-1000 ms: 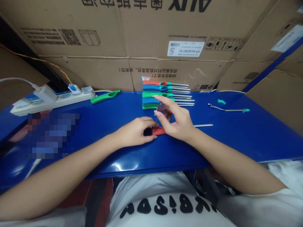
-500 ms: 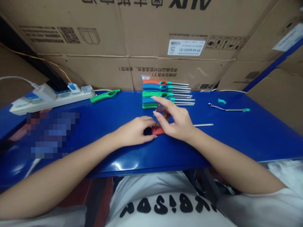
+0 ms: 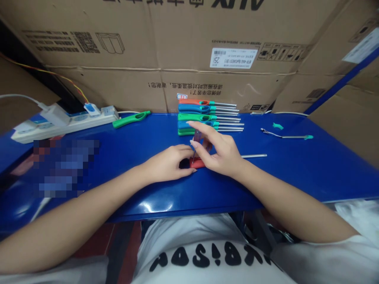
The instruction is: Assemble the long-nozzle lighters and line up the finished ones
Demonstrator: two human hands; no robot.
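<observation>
A red long-nosed lighter [image 3: 199, 163] lies flat on the blue table, its metal tube pointing right. My left hand [image 3: 168, 163] pinches the handle's left end between thumb and fingers. In my right hand [image 3: 220, 150] is a small screwdriver [image 3: 197, 137] with a clear purplish handle, held nearly upright. Its tip meets the left part of the red handle. My right hand covers the lighter's middle, where handle and tube join. Just behind my hands lies a stack of lighters [image 3: 194, 117] in orange, blue and green, tubes to the right.
A green lighter handle [image 3: 132, 119] lies at the back left, beside a white power strip [image 3: 66, 123] with plugs. On the right are a loose metal tube with wire [image 3: 293, 137] and a small teal piece [image 3: 277, 126]. A cardboard box [image 3: 133, 86] stands behind the table.
The screwdriver's handle leans slightly further left, and my right fingers have shifted a little with it. My left hand stays on the red lighter, which has not visibly moved.
</observation>
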